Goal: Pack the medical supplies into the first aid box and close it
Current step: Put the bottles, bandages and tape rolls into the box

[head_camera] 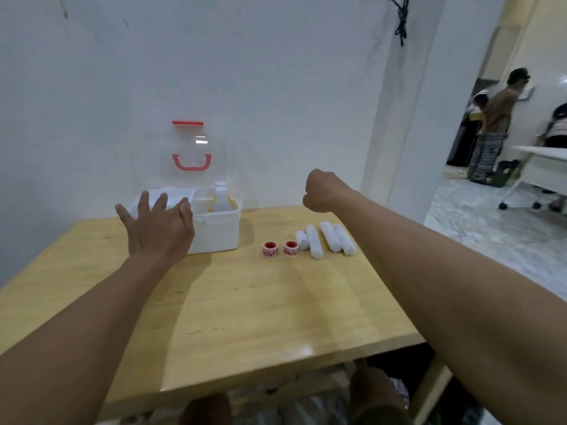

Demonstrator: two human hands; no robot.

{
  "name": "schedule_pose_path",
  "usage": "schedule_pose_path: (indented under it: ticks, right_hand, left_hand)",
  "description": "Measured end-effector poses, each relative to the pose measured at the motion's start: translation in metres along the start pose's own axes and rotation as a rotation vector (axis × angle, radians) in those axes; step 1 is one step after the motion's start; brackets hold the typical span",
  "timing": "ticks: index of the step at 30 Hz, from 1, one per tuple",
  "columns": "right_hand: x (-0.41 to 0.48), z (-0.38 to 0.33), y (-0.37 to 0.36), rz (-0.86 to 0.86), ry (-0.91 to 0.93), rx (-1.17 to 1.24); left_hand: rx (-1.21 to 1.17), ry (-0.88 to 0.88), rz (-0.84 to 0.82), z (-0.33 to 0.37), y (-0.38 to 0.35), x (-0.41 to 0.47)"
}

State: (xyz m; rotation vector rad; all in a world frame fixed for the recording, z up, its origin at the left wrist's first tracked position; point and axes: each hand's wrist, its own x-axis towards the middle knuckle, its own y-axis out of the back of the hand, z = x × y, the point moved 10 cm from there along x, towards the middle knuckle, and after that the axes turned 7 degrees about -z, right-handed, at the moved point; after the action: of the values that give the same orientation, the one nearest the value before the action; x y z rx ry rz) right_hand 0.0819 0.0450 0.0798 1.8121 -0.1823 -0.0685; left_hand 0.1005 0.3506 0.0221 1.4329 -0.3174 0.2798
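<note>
A white first aid box (216, 231) stands at the back of the wooden table (239, 308) with its clear lid (191, 148) raised; the lid carries a red handle and a red latch. A white bottle (221, 199) stands inside the box. My left hand (158, 225) hovers with spread fingers in front of the box's left side. My right hand (322, 191) hangs in the air to the right of the box, fingers curled under, nothing visible in it. Two red tape rolls (279, 248) and several white bandage rolls (325, 239) lie on the table below it.
A white wall rises directly behind the table. A black cable (402, 19) hangs from above. Through a doorway on the right stand several people (494, 124) beside a wheeled white table (543, 167). My knees show under the table's near edge.
</note>
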Motion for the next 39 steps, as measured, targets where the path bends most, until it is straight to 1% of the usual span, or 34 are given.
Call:
schedule_pose_path:
  ticks: [4, 9, 11, 19, 24, 27, 30, 32, 39]
  right_hand:
    - [-0.005, 0.044, -0.020, -0.035, -0.122, -0.034]
    - [-0.014, 0.082, -0.056, -0.190, -0.254, -0.037]
    - [-0.016, 0.086, -0.061, -0.197, -0.251, -0.004]
    - [-0.014, 0.085, -0.058, -0.149, -0.228, -0.011]
    - [-0.009, 0.073, -0.035, -0.087, -0.151, 0.007]
    - [-0.004, 0.048, -0.007, -0.036, -0.075, 0.036]
    - [0.002, 0.008, 0.016, 0.006, 0.038, 0.057]
    - [0.003, -0.026, 0.024, 0.012, 0.139, 0.051]
    - [-0.004, -0.130, 0.020, -0.051, 0.418, 0.053]
  left_hand:
    - [-0.003, 0.006, 0.012, -0.001, -0.001, 0.002]
    - [0.015, 0.000, 0.021, 0.000, -0.001, 0.001]
    - [0.012, 0.003, 0.029, 0.000, -0.001, 0.001]
    - [-0.027, 0.009, 0.037, -0.001, 0.001, 0.001]
    - [-0.059, 0.014, 0.029, -0.002, 0.002, 0.000]
    - [-0.120, 0.022, 0.040, -0.006, 0.004, -0.002]
    - [-0.224, 0.036, 0.084, -0.013, 0.008, -0.002]
    - [-0.253, 0.057, 0.091, -0.020, 0.010, 0.000]
    - [-0.173, 0.059, -0.039, -0.032, 0.003, 0.005]
